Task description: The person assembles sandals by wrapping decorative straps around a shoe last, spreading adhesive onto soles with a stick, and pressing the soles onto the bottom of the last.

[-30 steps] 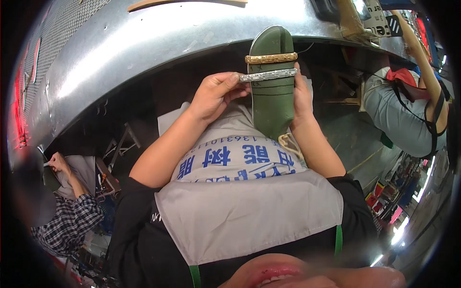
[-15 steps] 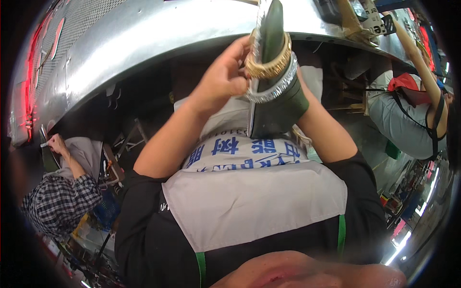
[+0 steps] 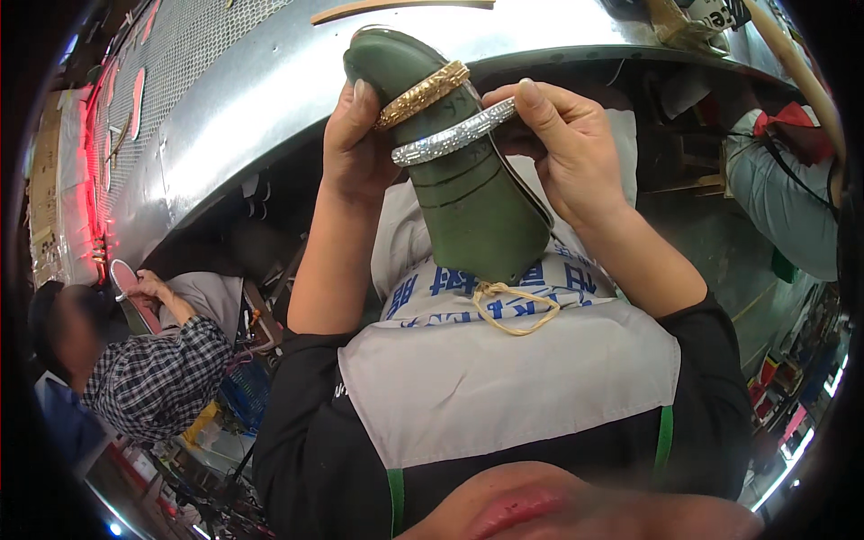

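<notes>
A dark green shoe last (image 3: 477,216) is held up over my lap, its top toward me and its toe leaning up and left. Two glittery straps cross it: a gold strap (image 3: 425,94) near the toe and a silver strap (image 3: 454,137) behind it. My left hand (image 3: 354,139) is closed on the last's left side by the gold strap, its thumb on the edge. At the silver strap's right end, my right hand (image 3: 571,148) closes with thumb and fingers. The fingers behind the last are partly hidden. A loop of cord (image 3: 513,319) hangs at the heel end.
Ahead runs a metal workbench (image 3: 261,72) with a curved edge and a perforated belt, carrying pink soles (image 3: 138,103) and a brown strip (image 3: 396,9). A cardboard box (image 3: 670,22) stands at far right. Co-workers sit left, in a checked shirt (image 3: 157,378), and right.
The last has turned from edge-on to show its top, its toe swinging left. My left hand has moved left along with it. My right hand, mostly hidden before, now shows at the silver strap's end.
</notes>
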### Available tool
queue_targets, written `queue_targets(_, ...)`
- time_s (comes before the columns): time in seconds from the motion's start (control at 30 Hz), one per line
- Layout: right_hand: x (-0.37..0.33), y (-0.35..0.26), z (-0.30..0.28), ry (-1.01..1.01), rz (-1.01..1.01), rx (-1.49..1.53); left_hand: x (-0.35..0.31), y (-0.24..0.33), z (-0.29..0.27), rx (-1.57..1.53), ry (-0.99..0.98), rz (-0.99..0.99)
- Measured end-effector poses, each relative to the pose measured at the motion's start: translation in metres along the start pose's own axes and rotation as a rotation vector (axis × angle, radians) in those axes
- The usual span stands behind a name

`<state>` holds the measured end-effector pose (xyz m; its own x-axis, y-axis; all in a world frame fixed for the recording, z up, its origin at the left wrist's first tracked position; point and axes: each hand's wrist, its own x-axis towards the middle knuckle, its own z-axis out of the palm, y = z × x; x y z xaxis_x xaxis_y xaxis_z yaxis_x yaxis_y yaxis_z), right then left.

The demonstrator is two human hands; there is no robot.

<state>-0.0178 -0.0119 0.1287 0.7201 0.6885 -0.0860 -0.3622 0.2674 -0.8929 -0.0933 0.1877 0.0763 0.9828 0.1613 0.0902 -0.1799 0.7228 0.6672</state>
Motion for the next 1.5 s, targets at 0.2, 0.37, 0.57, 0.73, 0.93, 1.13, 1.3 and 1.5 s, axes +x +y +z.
queue_targets(0.2, 0.015, 0.013, 0.001, -0.202, 0.128, 0.135, -0.008, 0.009, -0.009, -0.010, -0.050, 0.000)
queue_targets(0.37, 0.028, 0.031, 0.012, -0.539, 0.623, 0.389, 0.015, 0.036, 0.036, 0.088, -0.441, -0.045)
queue_targets(0.57, 0.007, 0.040, -0.025, -0.490, 0.419, 0.427, 0.025, 0.014, 0.057, 0.098, -0.116, -0.152)
queue_targets(0.73, -0.003, 0.050, -0.066, -0.194, 0.167, 0.050, 0.055, -0.011, 0.034, 0.501, -0.018, -0.208)
queue_targets(0.93, 0.002, 0.096, -0.102, -0.156, 0.315, 0.447, 0.098, 0.030, -0.053, 2.030, 0.133, 0.414)
queue_targets(1.13, -0.018, 0.117, -0.126, -0.145, 0.255, 0.315, 0.084, 0.037, -0.062, 1.978, 0.048, 0.347)
queue_targets(1.3, -0.027, 0.112, -0.109, 0.112, -0.029, -0.041, 0.029, 0.045, 0.019, 1.407, 0.113, 0.105)
queue_targets(1.5, -0.025, 0.020, -0.022, 0.124, -0.439, -0.345, -0.039, 0.019, 0.058, 0.829, -0.044, -0.363)
